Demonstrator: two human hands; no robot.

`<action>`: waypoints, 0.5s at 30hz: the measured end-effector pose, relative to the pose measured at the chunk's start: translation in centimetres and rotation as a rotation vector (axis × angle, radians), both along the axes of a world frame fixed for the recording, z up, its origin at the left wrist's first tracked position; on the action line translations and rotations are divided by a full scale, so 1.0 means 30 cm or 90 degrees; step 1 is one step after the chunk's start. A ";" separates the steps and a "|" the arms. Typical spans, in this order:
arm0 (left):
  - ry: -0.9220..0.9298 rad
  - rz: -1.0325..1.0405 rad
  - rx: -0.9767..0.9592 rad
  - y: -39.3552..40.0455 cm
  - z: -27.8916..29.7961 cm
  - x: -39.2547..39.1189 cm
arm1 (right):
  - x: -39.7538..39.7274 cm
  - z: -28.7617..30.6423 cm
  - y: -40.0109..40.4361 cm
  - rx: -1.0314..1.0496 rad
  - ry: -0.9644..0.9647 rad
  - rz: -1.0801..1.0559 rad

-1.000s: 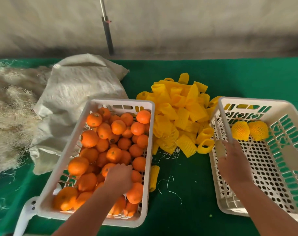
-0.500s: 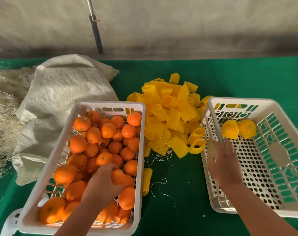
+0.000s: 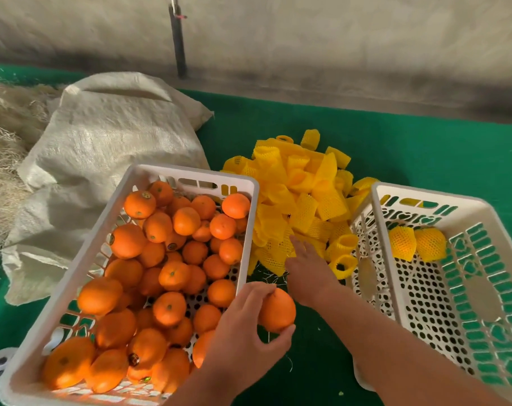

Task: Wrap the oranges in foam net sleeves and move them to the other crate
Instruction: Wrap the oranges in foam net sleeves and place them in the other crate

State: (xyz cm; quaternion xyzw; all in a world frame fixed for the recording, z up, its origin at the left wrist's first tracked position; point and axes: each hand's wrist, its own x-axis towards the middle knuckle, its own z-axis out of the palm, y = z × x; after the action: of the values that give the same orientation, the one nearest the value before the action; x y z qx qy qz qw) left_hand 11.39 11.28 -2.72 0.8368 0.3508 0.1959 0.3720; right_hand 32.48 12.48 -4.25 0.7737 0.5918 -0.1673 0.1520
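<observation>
Soft daylight, slight wide-angle edge warping

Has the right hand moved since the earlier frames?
Yes. The right hand has left the near-left rim of the right crate and reached left to the foam sleeve pile.

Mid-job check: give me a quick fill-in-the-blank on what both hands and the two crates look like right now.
1. The left hand grips a bare ____, held over the gap between the crates.
2. The right hand reaches with straight fingers to the pile of yellow ____ sleeves.
3. The right crate holds ____ wrapped oranges.
4. The left crate is full of ____ oranges.

Missing words: orange; foam net; two; unwrapped
</observation>
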 end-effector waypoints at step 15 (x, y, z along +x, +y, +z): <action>0.102 -0.057 0.018 0.018 -0.042 0.033 | 0.064 -0.121 0.026 0.250 0.087 -0.013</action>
State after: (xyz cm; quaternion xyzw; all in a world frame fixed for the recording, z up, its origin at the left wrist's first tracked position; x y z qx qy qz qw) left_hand 12.37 11.83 -3.99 0.8698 0.3385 0.1164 0.3396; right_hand 34.39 13.25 -7.87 0.7812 0.6142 -0.1026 -0.0441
